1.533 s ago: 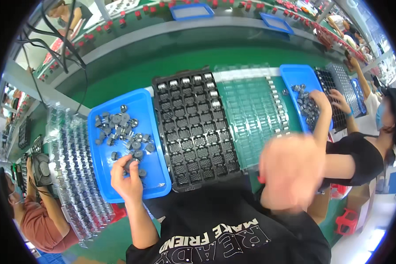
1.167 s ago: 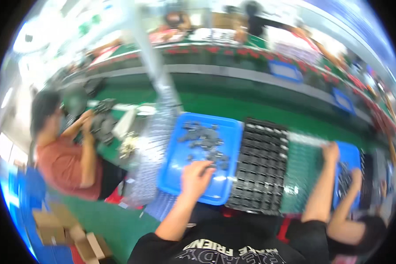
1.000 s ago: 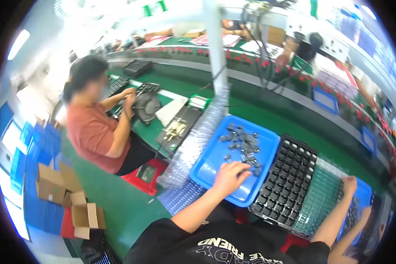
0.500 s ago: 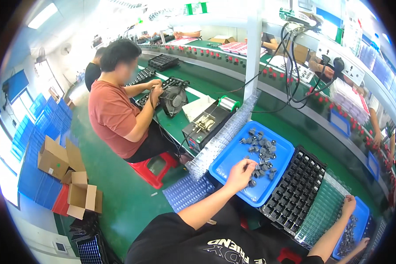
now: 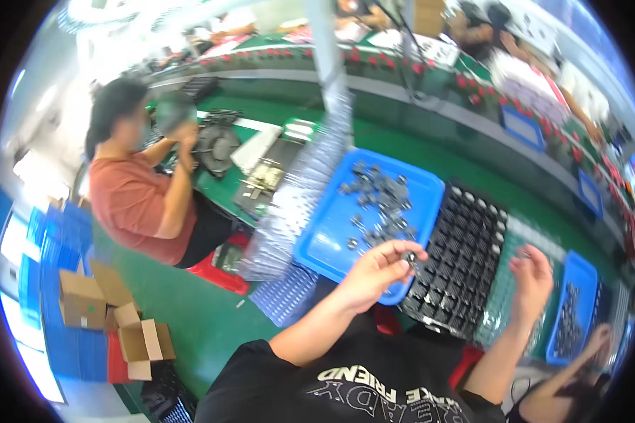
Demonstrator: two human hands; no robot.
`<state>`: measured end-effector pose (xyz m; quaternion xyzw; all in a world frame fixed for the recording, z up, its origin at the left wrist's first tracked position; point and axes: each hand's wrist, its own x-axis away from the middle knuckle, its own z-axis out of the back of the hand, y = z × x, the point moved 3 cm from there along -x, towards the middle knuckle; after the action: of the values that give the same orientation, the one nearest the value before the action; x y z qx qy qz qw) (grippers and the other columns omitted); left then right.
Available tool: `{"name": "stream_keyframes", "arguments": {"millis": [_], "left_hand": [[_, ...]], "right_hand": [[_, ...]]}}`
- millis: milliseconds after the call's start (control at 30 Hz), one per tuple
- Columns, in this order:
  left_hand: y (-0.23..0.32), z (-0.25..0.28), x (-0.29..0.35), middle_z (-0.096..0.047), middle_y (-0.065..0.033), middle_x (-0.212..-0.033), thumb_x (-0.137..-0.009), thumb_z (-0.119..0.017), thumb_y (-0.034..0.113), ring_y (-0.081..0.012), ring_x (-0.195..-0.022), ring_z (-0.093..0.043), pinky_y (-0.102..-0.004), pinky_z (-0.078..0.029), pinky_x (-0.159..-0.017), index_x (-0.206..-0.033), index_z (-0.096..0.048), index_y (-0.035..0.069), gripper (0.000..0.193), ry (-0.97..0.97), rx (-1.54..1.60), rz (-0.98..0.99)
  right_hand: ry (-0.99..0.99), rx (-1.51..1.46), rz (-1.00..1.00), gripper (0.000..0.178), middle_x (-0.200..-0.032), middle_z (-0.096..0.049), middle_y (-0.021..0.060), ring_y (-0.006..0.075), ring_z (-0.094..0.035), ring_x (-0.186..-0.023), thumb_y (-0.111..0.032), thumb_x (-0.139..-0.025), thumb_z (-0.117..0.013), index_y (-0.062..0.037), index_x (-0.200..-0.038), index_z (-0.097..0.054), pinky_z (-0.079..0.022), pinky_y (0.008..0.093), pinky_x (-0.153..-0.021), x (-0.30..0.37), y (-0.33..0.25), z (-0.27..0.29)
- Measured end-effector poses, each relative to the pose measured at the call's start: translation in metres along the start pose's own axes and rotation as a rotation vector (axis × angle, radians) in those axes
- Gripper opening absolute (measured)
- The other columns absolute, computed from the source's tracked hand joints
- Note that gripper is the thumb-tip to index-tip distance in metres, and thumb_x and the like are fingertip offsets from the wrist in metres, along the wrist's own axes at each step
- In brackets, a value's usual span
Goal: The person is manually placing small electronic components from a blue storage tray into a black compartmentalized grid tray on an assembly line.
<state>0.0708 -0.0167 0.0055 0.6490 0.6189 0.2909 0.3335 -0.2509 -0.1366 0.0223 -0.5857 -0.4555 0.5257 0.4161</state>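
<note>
My left hand (image 5: 375, 276) is over the near right corner of a blue tray (image 5: 324, 250), pinching a small dark round part (image 5: 410, 259) with a shiny metal face. Several loose grey-black parts (image 5: 377, 194) of a similar look, some with metal pins, lie heaped in that tray. To its right sits a black pocketed tray (image 5: 458, 261) with rows of dark parts in it. My right hand (image 5: 532, 289) hovers above a clear plastic blister tray (image 5: 504, 310), thumb and fingers bent together; blur hides whatever small thing is between them.
A second blue tray (image 5: 559, 342) of small parts stands at far right, with another person's hand (image 5: 600, 340) beside it. Stacked clear blister trays (image 5: 300, 190) line the left side. Beyond, a co-worker (image 5: 137, 190) sits by a black fan unit (image 5: 217, 149). A conveyor (image 5: 430, 106) runs behind.
My left hand has drawn back from the heap, lifting the small round part. My right hand has left the clear tray's far edge and come closer to my left. The whole view has swung.
</note>
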Motion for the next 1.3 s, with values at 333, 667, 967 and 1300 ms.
{"name": "stream_keyframes", "arguments": {"millis": [333,667,967,1300], "left_hand": [[-0.008,-0.030,-0.019,-0.066,-0.0141,-0.128,-0.098,-0.070,0.013,-0.0176,-0.096,-0.067,-0.0310,-0.056,-0.084,-0.137,-0.058,0.003,0.042,-0.079,0.162,0.069],[-0.002,-0.044,-0.021,-0.070,-0.0078,-0.113,-0.100,-0.066,0.005,-0.0128,-0.095,-0.066,-0.0283,-0.056,-0.085,-0.138,-0.060,-0.004,0.040,-0.061,-0.050,0.011],[0.000,-0.031,-0.020,-0.068,-0.0144,-0.128,-0.096,-0.075,0.017,-0.0200,-0.117,-0.065,-0.0334,-0.054,-0.096,-0.133,-0.062,-0.007,0.045,-0.051,-0.064,0.032],[-0.031,-0.046,-0.009,-0.062,-0.0107,-0.128,-0.096,-0.065,-0.008,-0.0156,-0.112,-0.064,-0.0315,-0.055,-0.095,-0.130,-0.062,-0.003,0.034,-0.028,-0.119,0.021]], "right_hand": [[-0.321,0.276,0.292,0.028,-0.095,-0.075,0.0118,0.0159,-0.072,-0.080,0.010,-0.078,-0.080,0.0040,-0.104,-0.073,-0.058,0.0275,-0.071,0.071,-0.062,-0.105],[-0.326,0.433,0.571,0.032,-0.087,-0.071,0.0102,0.0225,-0.069,-0.077,-0.007,-0.072,-0.090,-0.0030,-0.101,-0.077,-0.057,0.0311,-0.068,0.057,-0.063,-0.122],[-0.309,0.432,0.609,0.033,-0.087,-0.071,0.0109,0.0239,-0.071,-0.073,-0.006,-0.073,-0.089,-0.0013,-0.102,-0.076,-0.059,0.0316,-0.061,0.059,-0.054,-0.131],[-0.315,0.306,0.249,0.022,-0.087,-0.074,0.0112,0.0210,-0.071,-0.078,0.001,-0.072,-0.085,-0.0014,-0.090,-0.072,-0.056,0.0298,-0.070,0.068,-0.025,-0.103]]}}
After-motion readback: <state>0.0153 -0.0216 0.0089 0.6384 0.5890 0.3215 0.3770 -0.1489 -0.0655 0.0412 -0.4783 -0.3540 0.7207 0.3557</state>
